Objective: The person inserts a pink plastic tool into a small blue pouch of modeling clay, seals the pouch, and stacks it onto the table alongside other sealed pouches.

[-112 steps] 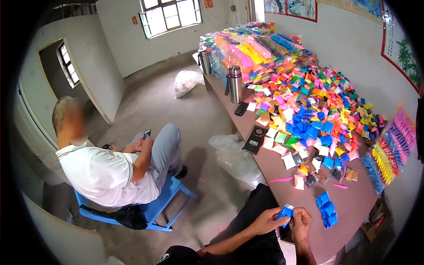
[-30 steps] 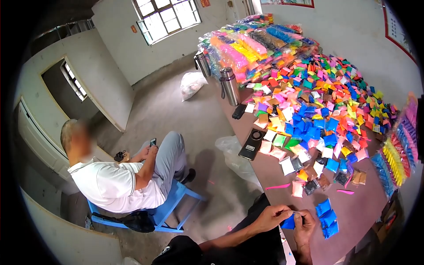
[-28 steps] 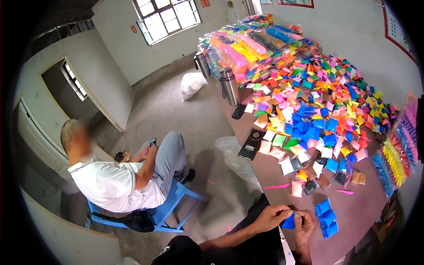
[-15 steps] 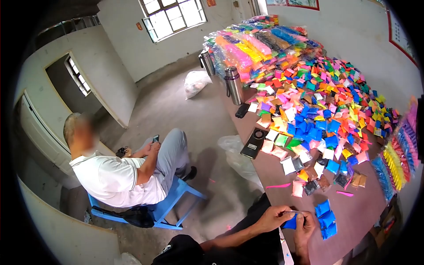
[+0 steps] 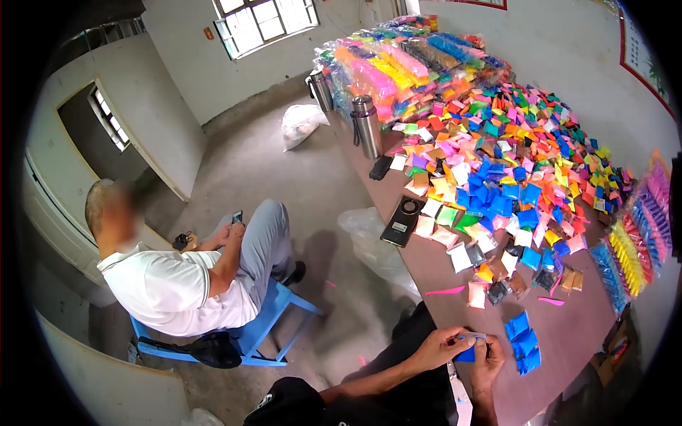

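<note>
At the table's near edge, my left hand [image 5: 442, 348] and my right hand [image 5: 489, 361] come together with closed fingers. Both pinch the pale upper edge of a small blue packet [image 5: 465, 354], which hangs between them and is partly hidden. Just right of my right hand lie several blue packets [image 5: 524, 343] in a short column. Beyond my hands are a pink stick-like tool [image 5: 445, 290], a pale pink packet [image 5: 477, 295] and dark packets [image 5: 499, 292]. A second pink tool [image 5: 550, 301] rests further right.
A large heap of coloured packets [image 5: 511, 156] covers the far table [image 5: 426, 316], with filled plastic bags [image 5: 391, 71] behind. Steel flasks [image 5: 366, 128] and a black device [image 5: 405, 221] stand or lie along the left edge. A person [image 5: 185, 277] sits left on a blue stool [image 5: 273, 323].
The view has shifted slightly, so the room appears a little further left. My hands stay together on the blue packet with barely any movement.
</note>
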`<move>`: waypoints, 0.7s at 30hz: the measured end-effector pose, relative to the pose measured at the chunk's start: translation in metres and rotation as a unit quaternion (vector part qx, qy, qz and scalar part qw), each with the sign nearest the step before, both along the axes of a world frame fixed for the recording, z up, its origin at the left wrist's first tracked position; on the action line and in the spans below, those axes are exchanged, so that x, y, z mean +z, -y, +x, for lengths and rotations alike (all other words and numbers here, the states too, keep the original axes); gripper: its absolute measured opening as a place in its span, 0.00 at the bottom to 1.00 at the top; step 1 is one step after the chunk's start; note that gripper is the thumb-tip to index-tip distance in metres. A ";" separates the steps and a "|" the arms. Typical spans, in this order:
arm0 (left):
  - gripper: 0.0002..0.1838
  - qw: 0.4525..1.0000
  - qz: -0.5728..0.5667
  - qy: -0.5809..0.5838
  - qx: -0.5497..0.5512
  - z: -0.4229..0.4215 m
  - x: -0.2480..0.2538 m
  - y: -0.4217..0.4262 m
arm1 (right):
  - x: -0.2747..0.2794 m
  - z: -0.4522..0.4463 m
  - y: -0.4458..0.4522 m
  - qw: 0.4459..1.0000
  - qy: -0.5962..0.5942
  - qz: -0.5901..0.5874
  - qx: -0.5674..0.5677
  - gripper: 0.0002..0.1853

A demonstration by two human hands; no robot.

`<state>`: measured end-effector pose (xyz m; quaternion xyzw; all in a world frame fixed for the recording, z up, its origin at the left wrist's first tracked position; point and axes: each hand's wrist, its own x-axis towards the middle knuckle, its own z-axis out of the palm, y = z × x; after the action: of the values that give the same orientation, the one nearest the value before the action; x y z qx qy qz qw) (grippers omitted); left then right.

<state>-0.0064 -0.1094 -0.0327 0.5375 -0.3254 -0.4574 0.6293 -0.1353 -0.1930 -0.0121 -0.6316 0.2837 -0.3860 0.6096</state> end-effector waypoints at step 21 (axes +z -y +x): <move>0.11 0.994 -0.026 -0.095 0.044 0.019 0.006 -0.043 | 0.002 0.026 -0.036 0.998 -0.059 0.001 -0.012 0.10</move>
<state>0.0127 -0.0665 -0.0266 0.4890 -0.2518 -0.4694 0.6908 -0.1090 -0.1572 -0.0103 -0.6490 0.3269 -0.3552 0.5880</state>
